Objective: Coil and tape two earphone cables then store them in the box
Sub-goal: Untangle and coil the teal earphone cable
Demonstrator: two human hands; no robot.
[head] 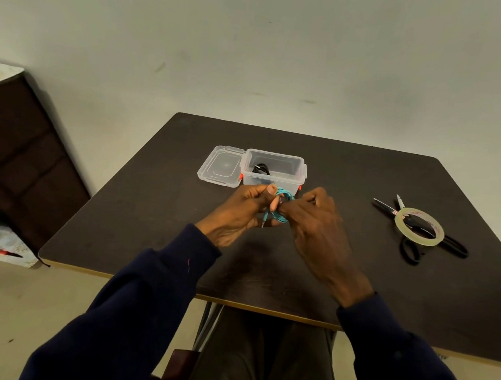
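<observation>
A coiled teal earphone cable (282, 197) is held between both hands above the middle of the dark table (148, 210). My left hand (242, 210) pinches the coil with thumb and fingers, and the cable's plug hangs below it. My right hand (316, 224) grips the coil's right side with curled fingers. Just behind the hands stands a clear plastic box (294, 169) with orange latches. A coiled black cable (261, 169) lies inside it. The box's clear lid (222, 165) lies flat to its left.
A roll of clear tape (419, 226) rests on top of black scissors (414, 238) at the table's right. A dark cabinet (15, 149) stands to the left of the table. The table's front edge is near my lap.
</observation>
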